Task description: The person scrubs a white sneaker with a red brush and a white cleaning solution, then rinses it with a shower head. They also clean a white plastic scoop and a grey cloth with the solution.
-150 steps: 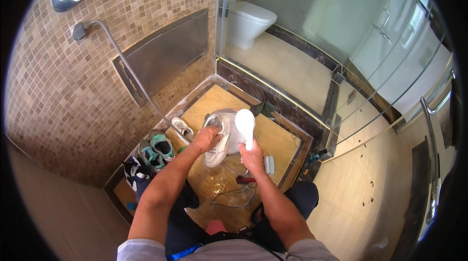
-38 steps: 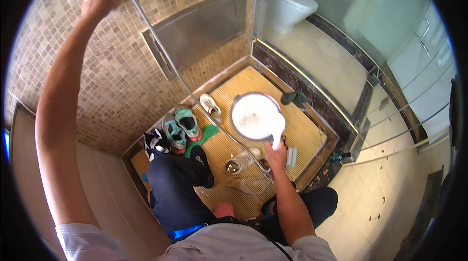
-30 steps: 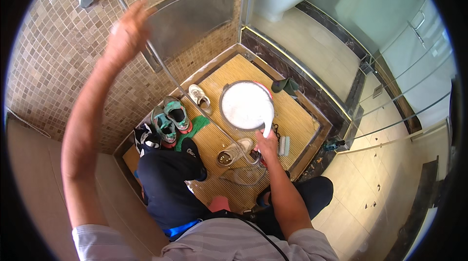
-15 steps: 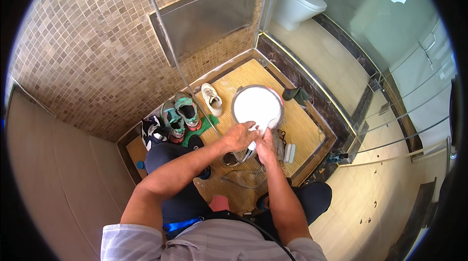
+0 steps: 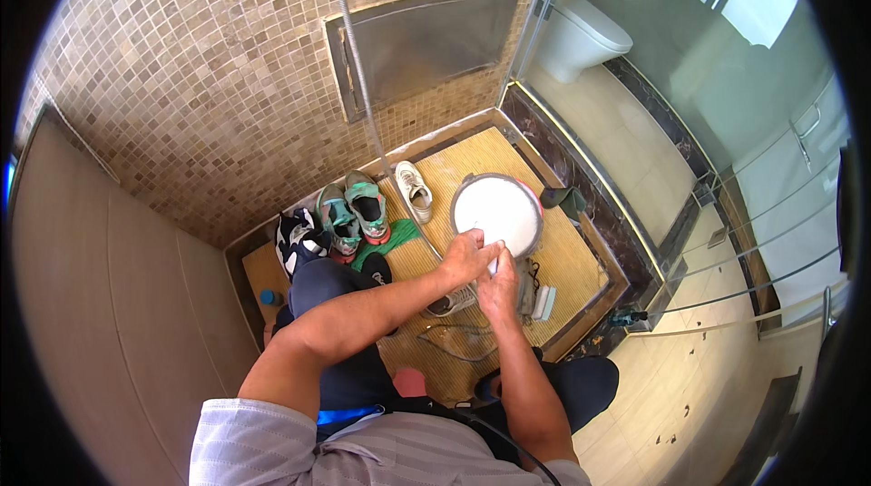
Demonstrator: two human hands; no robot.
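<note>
Through the head view I see both hands meeting at the 6 o'clock rim of a round grey bucket (image 5: 454, 227) on the ribbed yellow mat (image 5: 573, 259). The right hand (image 5: 498, 288) is closed around the white hand shower (image 5: 494, 264); the left hand (image 5: 466, 255) curls against it, its grip hidden from me. I cannot separate the shower's head from the bucket's white contents, nor tell whether water runs.

Progress, as I judge it: the filling looks well advanced, white reaching near the rim. The footwear remains outside: a cream sneaker (image 5: 415, 191) at the bucket's 10 o'clock, green-grey sneakers (image 5: 367, 211) at 9, a beige shoe (image 5: 451, 304) at 7.
</note>
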